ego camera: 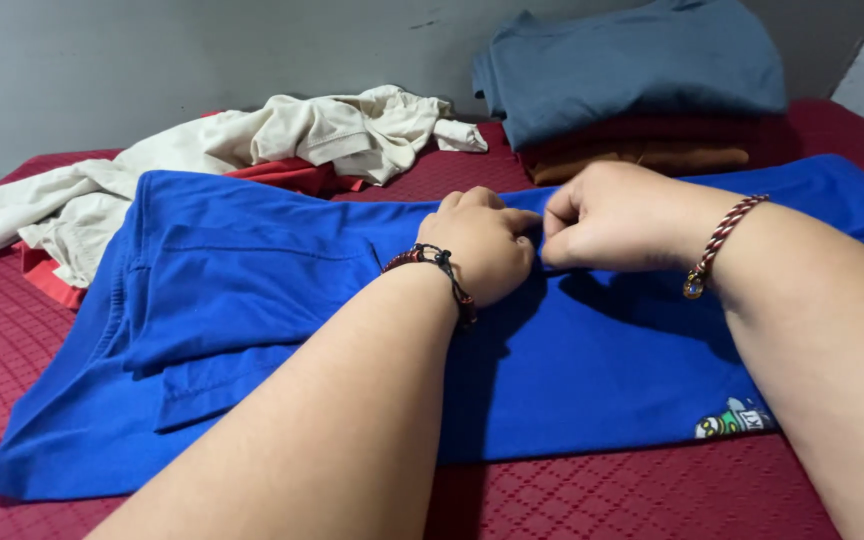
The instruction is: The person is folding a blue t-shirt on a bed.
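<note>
A bright blue garment [252,290] lies spread flat across a red quilted bed [612,495], with a small cartoon print [737,420] near its front right edge. My left hand [482,242] and my right hand [607,215] meet at the middle of the cloth, knuckles nearly touching. Both are closed, pinching the blue fabric at its far edge. Each wrist wears a braided cord bracelet.
A crumpled cream garment [332,135] lies over a red one [297,178] at the back left. At the back right sits a stack of folded clothes, grey-blue [632,65] on top of dark red and brown [642,155]. A grey wall runs behind the bed.
</note>
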